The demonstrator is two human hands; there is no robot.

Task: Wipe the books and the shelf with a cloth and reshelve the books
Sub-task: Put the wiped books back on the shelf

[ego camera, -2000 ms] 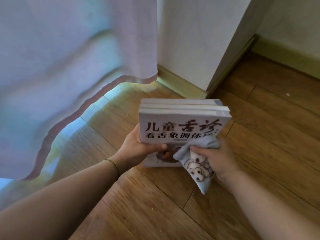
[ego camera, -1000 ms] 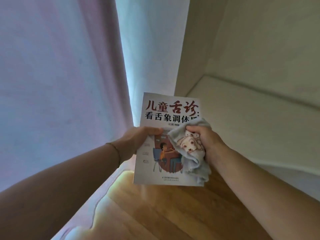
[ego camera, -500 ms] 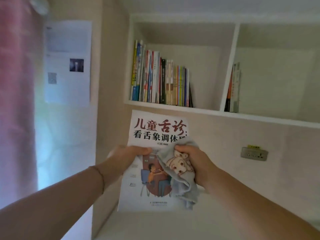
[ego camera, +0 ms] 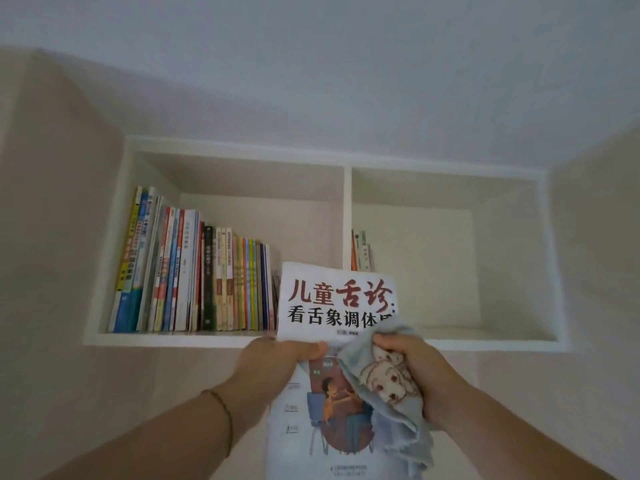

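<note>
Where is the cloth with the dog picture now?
In the head view, the cloth is low and right of centre, gripped by the right hand against the held book's cover, below the shelf.

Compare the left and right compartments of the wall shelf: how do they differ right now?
The left compartment holds a long row of upright books filling its left half or more; the right compartment holds only a few books against the divider. The held book rises in front of the left compartment's open right end and the divider, while most of the right compartment stays in plain sight. Both are white, open-fronted and level.
</note>
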